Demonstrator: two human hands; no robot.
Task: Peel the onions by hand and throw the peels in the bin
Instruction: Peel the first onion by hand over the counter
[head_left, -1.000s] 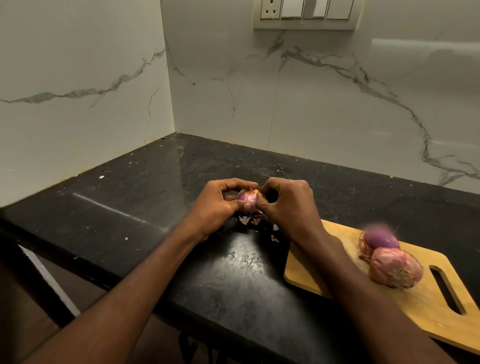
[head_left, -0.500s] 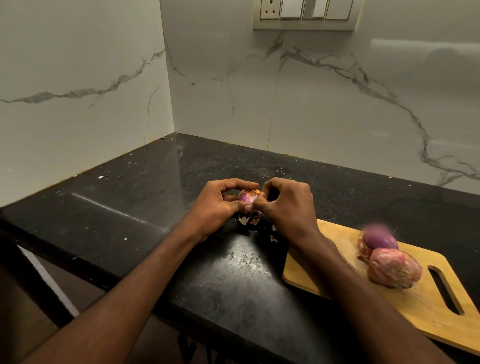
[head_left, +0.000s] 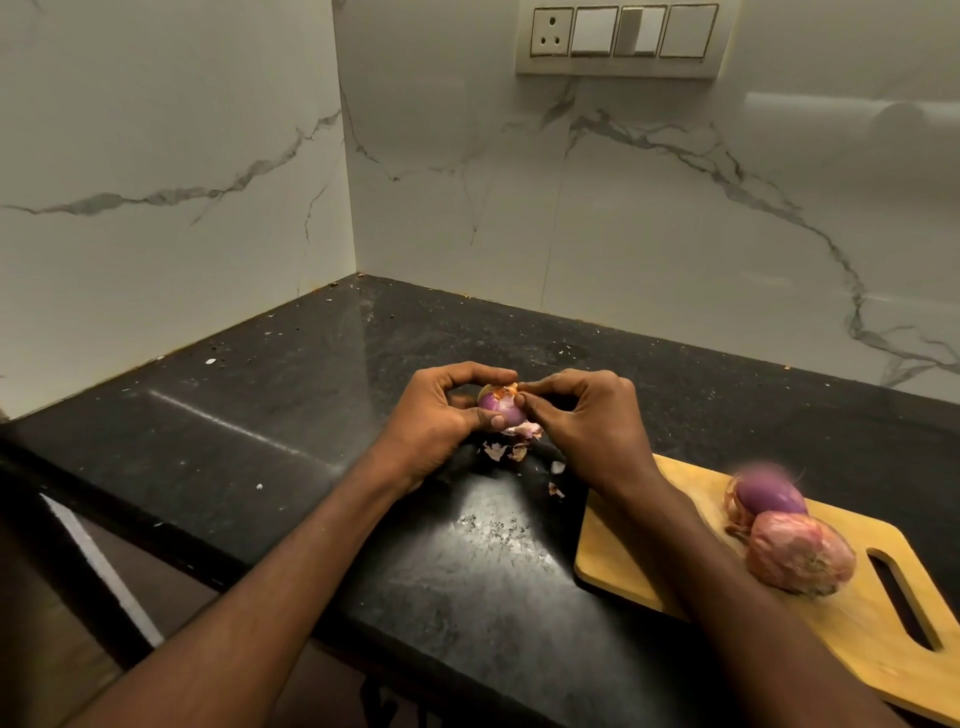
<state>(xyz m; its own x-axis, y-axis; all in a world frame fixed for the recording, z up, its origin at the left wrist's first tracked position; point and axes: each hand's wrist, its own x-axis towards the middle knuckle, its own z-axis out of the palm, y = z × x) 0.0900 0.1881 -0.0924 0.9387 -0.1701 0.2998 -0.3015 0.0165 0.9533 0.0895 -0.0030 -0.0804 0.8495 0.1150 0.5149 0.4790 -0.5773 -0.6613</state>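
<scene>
- Showing glossy purple flesh, the small red onion (head_left: 500, 406) is sitting above the black countertop (head_left: 270, 410), with an orange scrap of dry skin (head_left: 506, 388) clinging at its top.
- Curling around the onion, the left hand (head_left: 441, 415) is gripping it between thumb and fingers.
- Pinching the dry skin, the right hand (head_left: 587, 421) is keeping its fingers bent.
- Lying beneath the hands, peel fragments (head_left: 504, 449) are littering the countertop.
- Resting on the wooden cutting board (head_left: 623, 561), a part-peeled onion (head_left: 769, 493) is touching an unpeeled onion (head_left: 800, 558).
</scene>
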